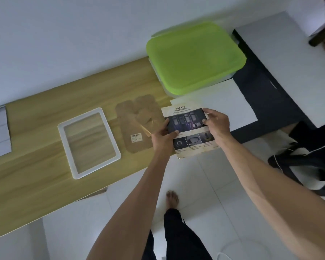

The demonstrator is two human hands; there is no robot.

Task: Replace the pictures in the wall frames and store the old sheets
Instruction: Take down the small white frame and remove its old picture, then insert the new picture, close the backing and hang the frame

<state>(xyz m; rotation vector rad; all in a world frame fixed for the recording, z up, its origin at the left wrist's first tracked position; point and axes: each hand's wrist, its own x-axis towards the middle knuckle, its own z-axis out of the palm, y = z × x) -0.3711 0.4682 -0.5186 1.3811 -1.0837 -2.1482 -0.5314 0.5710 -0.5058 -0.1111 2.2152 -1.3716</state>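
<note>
While both hands pinch it, the printed sheet spans between them.

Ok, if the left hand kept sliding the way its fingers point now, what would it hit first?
The left hand points right across the SAFETY sheet, so it would probably first meet the right hand holding the opposite edge.

Setting: home room or small office. Indicators: wood-grain bench against a plain white wall, white tiled floor, green-lidded storage box, bare foot.
</note>
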